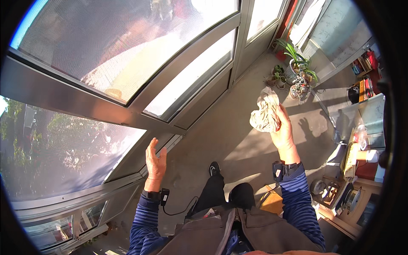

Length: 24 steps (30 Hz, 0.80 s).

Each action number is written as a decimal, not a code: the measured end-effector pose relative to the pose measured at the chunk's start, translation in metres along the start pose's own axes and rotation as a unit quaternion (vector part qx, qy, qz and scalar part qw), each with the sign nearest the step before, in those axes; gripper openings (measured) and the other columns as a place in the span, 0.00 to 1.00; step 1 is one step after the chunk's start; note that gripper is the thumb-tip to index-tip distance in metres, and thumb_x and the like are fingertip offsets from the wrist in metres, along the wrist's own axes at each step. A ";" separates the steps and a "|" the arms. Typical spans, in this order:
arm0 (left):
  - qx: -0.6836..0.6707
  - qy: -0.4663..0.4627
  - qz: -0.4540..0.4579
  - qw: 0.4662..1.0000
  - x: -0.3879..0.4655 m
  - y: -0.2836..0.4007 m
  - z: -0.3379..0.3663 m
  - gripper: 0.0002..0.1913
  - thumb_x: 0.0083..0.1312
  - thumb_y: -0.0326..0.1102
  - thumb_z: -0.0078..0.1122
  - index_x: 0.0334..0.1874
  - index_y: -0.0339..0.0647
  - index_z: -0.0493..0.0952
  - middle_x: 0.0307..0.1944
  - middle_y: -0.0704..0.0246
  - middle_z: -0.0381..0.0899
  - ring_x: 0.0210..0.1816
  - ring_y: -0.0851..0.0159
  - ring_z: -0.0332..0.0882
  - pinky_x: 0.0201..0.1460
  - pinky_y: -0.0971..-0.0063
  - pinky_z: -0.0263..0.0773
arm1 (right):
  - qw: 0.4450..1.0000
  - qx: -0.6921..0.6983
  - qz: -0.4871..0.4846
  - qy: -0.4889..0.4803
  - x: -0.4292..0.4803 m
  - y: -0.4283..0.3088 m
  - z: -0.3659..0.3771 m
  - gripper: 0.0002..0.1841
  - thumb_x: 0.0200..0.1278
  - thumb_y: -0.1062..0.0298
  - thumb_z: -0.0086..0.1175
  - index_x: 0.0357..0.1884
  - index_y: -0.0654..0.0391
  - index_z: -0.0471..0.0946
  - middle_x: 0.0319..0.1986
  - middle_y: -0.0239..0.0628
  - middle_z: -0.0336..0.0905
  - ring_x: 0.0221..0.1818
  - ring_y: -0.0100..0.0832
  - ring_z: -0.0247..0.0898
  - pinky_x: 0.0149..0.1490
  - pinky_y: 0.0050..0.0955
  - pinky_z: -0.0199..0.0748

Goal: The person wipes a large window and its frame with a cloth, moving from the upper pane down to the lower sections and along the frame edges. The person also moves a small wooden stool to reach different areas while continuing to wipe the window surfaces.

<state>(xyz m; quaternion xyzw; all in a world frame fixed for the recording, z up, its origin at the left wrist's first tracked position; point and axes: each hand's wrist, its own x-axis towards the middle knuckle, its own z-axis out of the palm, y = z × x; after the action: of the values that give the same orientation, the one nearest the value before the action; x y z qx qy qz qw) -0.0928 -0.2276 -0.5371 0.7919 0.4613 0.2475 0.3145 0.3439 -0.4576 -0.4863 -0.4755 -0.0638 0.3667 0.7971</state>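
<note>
My right hand (284, 134) grips a crumpled pale cloth (266, 113), held up above the floor to the right of centre. The thumb and part of the palm show along its right side, while the cloth hides the other fingers. My left hand (156, 161) is raised on the left with its thumb and fingers apart and holds nothing. It is beside the metal-framed glass panels, and I cannot tell how near it is to the metal window frame (153, 127).
Potted plants (291, 71) stand on the floor at the upper right. A cluttered wooden cabinet (344, 207) is at the lower right, with a wooden stool or box (272, 200) near my legs. Large glass panels (76, 153) line the left side. A cable hangs from my left wrist.
</note>
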 end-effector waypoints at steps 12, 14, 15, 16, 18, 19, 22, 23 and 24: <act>-0.064 0.161 -0.053 0.983 0.059 -0.060 -0.046 0.33 0.85 0.48 0.53 0.85 0.40 0.59 0.76 0.53 0.70 0.65 0.62 0.75 0.65 0.65 0.72 | 0.980 -0.080 -0.179 -0.034 0.205 -0.093 0.087 0.22 0.80 0.65 0.59 0.70 0.63 0.77 0.59 0.37 0.85 0.61 0.30 0.82 0.65 0.31 0.79; -0.062 0.169 -0.051 0.982 0.068 -0.057 -0.036 0.35 0.86 0.52 0.49 0.86 0.40 0.56 0.79 0.54 0.65 0.67 0.61 0.72 0.67 0.63 0.72 | 0.975 -0.094 -0.199 0.015 0.233 -0.093 0.099 0.25 0.75 0.65 0.66 0.69 0.66 0.78 0.56 0.39 0.84 0.58 0.29 0.82 0.63 0.29 0.78; -0.075 0.176 -0.048 0.980 0.072 -0.055 -0.031 0.35 0.86 0.52 0.48 0.86 0.40 0.56 0.79 0.55 0.64 0.68 0.60 0.71 0.69 0.62 0.71 | 0.969 -0.113 -0.220 0.021 0.245 -0.093 0.105 0.27 0.74 0.64 0.67 0.70 0.65 0.77 0.57 0.40 0.83 0.59 0.29 0.81 0.63 0.29 0.78; -0.087 0.193 -0.042 0.976 0.076 -0.053 -0.026 0.35 0.86 0.53 0.47 0.86 0.39 0.55 0.80 0.55 0.63 0.70 0.60 0.70 0.71 0.61 0.70 | 0.962 -0.134 -0.238 0.012 0.256 -0.094 0.110 0.28 0.74 0.64 0.67 0.71 0.65 0.77 0.58 0.40 0.83 0.59 0.29 0.81 0.63 0.29 0.78; -0.124 0.232 -0.058 0.963 0.083 -0.048 -0.017 0.34 0.88 0.55 0.42 0.85 0.37 0.57 0.79 0.58 0.61 0.76 0.58 0.66 0.77 0.56 0.67 | 0.945 -0.167 -0.282 0.004 0.278 -0.094 0.119 0.29 0.74 0.62 0.67 0.72 0.64 0.77 0.60 0.41 0.83 0.58 0.27 0.80 0.64 0.28 0.77; -0.130 0.260 -0.084 0.953 0.087 -0.045 -0.015 0.34 0.88 0.58 0.40 0.82 0.36 0.59 0.76 0.60 0.63 0.78 0.59 0.64 0.78 0.56 0.65 | 0.938 -0.176 -0.297 -0.002 0.289 -0.094 0.122 0.28 0.74 0.61 0.68 0.71 0.64 0.78 0.61 0.42 0.83 0.58 0.27 0.80 0.64 0.28 0.77; -0.222 0.340 -0.105 0.908 0.095 -0.038 -0.004 0.34 0.87 0.63 0.40 0.80 0.41 0.62 0.75 0.63 0.65 0.79 0.59 0.62 0.78 0.56 0.64 | 0.913 -0.208 -0.351 -0.026 0.322 -0.093 0.124 0.28 0.74 0.61 0.68 0.71 0.61 0.77 0.61 0.40 0.82 0.60 0.29 0.79 0.67 0.29 0.76; -0.212 0.341 -0.092 0.911 0.099 -0.039 0.002 0.35 0.86 0.64 0.39 0.80 0.42 0.63 0.74 0.63 0.65 0.79 0.59 0.62 0.78 0.57 0.64 | 0.903 -0.221 -0.368 -0.036 0.336 -0.090 0.123 0.29 0.74 0.62 0.67 0.72 0.60 0.76 0.62 0.40 0.81 0.62 0.30 0.78 0.69 0.30 0.74; -0.208 0.361 -0.094 0.904 0.104 -0.041 0.005 0.35 0.86 0.64 0.39 0.80 0.43 0.63 0.74 0.63 0.66 0.79 0.60 0.62 0.78 0.57 0.64 | 0.884 -0.232 -0.401 -0.063 0.349 -0.087 0.124 0.29 0.74 0.62 0.67 0.73 0.58 0.76 0.64 0.40 0.79 0.65 0.32 0.76 0.71 0.32 0.72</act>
<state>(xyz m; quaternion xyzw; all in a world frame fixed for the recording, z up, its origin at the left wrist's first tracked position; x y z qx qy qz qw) -0.0663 -0.1215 -0.5596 0.5184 0.5536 0.5757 0.3057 0.5863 -0.1683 -0.4359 -0.5568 -0.3825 0.0203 0.7371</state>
